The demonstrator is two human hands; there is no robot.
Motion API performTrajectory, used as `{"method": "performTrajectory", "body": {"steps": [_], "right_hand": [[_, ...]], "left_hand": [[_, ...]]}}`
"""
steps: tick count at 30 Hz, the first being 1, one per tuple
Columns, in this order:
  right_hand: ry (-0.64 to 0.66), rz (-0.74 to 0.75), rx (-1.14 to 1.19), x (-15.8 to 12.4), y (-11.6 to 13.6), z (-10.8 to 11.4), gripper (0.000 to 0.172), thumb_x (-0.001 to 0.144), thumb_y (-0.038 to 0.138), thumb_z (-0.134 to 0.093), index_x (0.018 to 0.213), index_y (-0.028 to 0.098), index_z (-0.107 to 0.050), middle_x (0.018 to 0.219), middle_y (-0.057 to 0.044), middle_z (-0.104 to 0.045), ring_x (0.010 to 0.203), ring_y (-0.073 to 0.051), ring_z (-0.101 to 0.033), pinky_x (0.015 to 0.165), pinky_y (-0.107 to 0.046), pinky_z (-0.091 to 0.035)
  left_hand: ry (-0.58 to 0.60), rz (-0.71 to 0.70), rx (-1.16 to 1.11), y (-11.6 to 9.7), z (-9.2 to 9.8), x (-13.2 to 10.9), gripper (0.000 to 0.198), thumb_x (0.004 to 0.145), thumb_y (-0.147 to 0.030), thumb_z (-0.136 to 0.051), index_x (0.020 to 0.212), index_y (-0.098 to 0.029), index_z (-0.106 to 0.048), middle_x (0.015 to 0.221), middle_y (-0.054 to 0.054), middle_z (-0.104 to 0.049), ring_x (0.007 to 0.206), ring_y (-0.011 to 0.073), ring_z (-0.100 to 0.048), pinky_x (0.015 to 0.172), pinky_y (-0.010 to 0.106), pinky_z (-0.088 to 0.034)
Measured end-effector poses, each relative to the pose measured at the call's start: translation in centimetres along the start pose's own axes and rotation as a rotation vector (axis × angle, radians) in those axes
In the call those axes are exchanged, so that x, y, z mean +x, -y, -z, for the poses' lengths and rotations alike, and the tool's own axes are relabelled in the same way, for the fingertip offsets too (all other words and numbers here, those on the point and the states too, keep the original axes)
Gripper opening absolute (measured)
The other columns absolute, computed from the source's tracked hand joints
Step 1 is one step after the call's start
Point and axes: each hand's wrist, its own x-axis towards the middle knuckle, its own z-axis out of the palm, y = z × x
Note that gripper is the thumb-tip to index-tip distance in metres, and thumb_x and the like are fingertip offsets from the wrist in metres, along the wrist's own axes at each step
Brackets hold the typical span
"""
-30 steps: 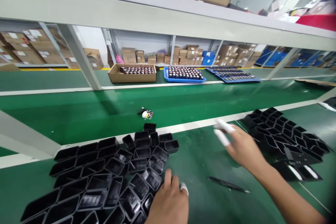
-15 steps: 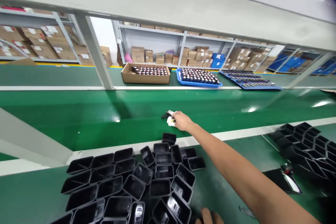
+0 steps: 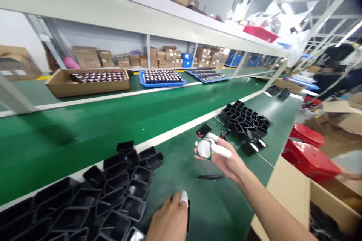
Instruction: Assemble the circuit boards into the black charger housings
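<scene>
My right hand (image 3: 226,160) is raised above the green bench, palm up, closed on a small white round part with wires and a black piece (image 3: 206,145). White finger cots cover its fingertips. My left hand (image 3: 169,218) rests low at the bottom edge, fingers curled on a black plastic case (image 3: 187,214) beside a cluster of empty black cases (image 3: 118,184). A pair of black tweezers (image 3: 209,177) lies on the mat just under my right hand.
A second heap of black cases (image 3: 246,118) lies further right. Across the green conveyor (image 3: 93,120) stand a cardboard box (image 3: 87,83) and blue trays (image 3: 161,79) of parts. Red stools (image 3: 308,150) and an open carton (image 3: 291,192) are at right. A person stands far right.
My right hand reached out to the conveyor, took the small white part, and drew it back over the bench. The view swung to the right.
</scene>
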Motion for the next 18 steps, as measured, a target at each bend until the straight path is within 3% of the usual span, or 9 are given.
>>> {"method": "performTrajectory", "body": {"steps": [3, 7, 12, 15, 18], "right_hand": [[-0.126, 0.052, 0.267, -7.7, -0.2, 3.5, 0.038, 0.078, 0.047, -0.075, 0.111, 0.029, -0.068, 0.109, -0.009, -0.076, 0.094, -0.032, -0.075, 0.094, -0.060, -0.054], [-0.295, 0.149, 0.399, -14.2, -0.5, 4.9, 0.040, 0.078, 0.045, -0.077, 0.115, 0.031, -0.071, 0.120, -0.009, -0.074, 0.107, -0.036, -0.072, 0.105, -0.062, -0.047], [-0.289, 0.200, 0.385, -16.3, -0.7, 3.9, 0.055, 0.067, 0.056, -0.082, 0.118, 0.037, -0.070, 0.118, -0.008, -0.075, 0.108, -0.043, -0.070, 0.096, -0.065, -0.052], [-0.194, 0.192, 0.392, -16.4, -1.0, 3.3, 0.056, 0.072, 0.047, -0.082, 0.125, 0.035, -0.067, 0.123, -0.012, -0.073, 0.111, -0.043, -0.069, 0.094, -0.063, -0.053], [-0.172, 0.185, 0.429, -16.2, -1.3, 2.5, 0.055, 0.076, 0.046, -0.079, 0.128, 0.036, -0.065, 0.124, -0.011, -0.072, 0.111, -0.041, -0.070, 0.092, -0.059, -0.055]], "left_hand": [[-0.030, 0.003, -0.117, -2.4, 0.2, 0.4, 0.066, 0.076, -0.006, -0.053, 0.141, -0.014, -0.055, 0.146, 0.018, -0.057, 0.130, 0.0345, -0.059, 0.103, 0.047, -0.052], [-0.199, -0.014, -0.370, -5.2, -0.8, 0.4, 0.062, 0.082, -0.024, -0.058, 0.142, -0.014, -0.050, 0.137, 0.017, -0.062, 0.129, 0.0311, -0.059, 0.108, 0.045, -0.050], [-0.352, -0.197, -0.587, -6.2, -2.0, 0.5, 0.049, 0.079, -0.024, -0.066, 0.127, -0.024, -0.057, 0.129, 0.008, -0.059, 0.114, 0.0236, -0.064, 0.101, 0.035, -0.052], [-0.358, -0.195, -0.744, -6.0, -2.1, 0.4, 0.049, 0.072, -0.024, -0.073, 0.119, -0.024, -0.057, 0.115, 0.005, -0.058, 0.101, 0.0208, -0.065, 0.092, 0.033, -0.053], [-0.265, -0.096, -0.959, -5.8, -1.6, 0.4, 0.053, 0.060, -0.024, -0.080, 0.106, -0.023, -0.054, 0.102, 0.002, -0.061, 0.093, 0.0205, -0.065, 0.082, 0.031, -0.054]]}}
